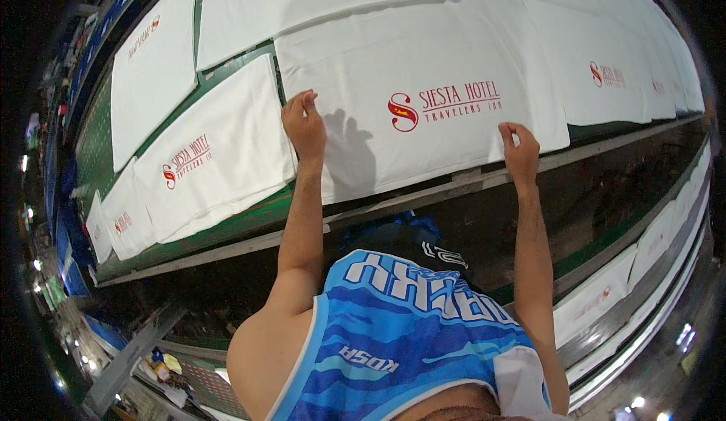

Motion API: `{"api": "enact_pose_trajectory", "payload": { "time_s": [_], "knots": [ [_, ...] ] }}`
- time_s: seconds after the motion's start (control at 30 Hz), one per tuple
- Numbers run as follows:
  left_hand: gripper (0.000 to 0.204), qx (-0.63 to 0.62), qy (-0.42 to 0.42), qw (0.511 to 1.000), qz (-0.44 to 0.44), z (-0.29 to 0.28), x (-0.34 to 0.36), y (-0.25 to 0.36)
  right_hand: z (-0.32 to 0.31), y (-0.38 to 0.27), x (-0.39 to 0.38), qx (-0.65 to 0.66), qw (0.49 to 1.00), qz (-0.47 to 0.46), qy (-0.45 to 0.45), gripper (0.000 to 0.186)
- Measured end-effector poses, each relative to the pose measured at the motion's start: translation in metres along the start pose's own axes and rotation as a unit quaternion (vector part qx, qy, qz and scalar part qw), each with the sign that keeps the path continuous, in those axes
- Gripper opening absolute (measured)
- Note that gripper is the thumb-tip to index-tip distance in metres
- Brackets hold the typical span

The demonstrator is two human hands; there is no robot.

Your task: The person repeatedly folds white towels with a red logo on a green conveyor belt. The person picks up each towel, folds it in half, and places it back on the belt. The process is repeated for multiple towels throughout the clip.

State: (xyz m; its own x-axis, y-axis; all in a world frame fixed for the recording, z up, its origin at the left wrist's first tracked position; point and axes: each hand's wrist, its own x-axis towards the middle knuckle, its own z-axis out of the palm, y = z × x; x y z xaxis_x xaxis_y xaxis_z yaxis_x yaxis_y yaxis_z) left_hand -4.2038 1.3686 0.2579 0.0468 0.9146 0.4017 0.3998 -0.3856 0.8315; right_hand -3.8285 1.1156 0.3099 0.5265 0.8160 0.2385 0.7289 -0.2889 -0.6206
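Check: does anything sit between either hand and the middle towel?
Nothing visible does. The left hand pinches the left edge of the middle towel, and the right hand grips its near right corner; both touch the cloth directly on the table.

long green worktop [249, 213] running left to right, edged by a pale wooden rail [227, 248]; a lower shelf [643, 270] beneath at right, in shadow. dim surroundings at the rim, with small bright lamps [684, 335] at lower right and lower left, and a grey beam [125, 364] by scattered clutter.
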Motion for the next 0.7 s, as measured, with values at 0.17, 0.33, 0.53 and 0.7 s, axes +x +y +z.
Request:
{"api": "enact_pose_trajectory", "payload": {
  "time_s": [0.17, 0.33, 0.53, 0.7],
  "knots": [
    [0.028, 0.116, -0.082, 0.929, 0.342, 0.106, -0.003, 0.058, 0.041, 0.006, 0.053, -0.013, 0.994, -0.094, -0.05, 0.024],
    [0.035, 0.231, -0.222, 0.829, 0.459, 0.156, -0.007, 0.051, 0.053, -0.007, 0.06, -0.003, 0.985, -0.118, -0.123, 0.02],
    [0.053, 0.231, -0.288, 0.823, 0.432, 0.161, -0.009, 0.057, 0.041, 0.023, 0.055, -0.001, 0.991, -0.051, -0.122, 0.026],
    [0.056, 0.25, -0.326, 0.817, 0.404, 0.157, -0.006, 0.066, 0.037, 0.031, 0.073, 0.012, 0.991, -0.093, -0.095, 0.02]
  ]
}}
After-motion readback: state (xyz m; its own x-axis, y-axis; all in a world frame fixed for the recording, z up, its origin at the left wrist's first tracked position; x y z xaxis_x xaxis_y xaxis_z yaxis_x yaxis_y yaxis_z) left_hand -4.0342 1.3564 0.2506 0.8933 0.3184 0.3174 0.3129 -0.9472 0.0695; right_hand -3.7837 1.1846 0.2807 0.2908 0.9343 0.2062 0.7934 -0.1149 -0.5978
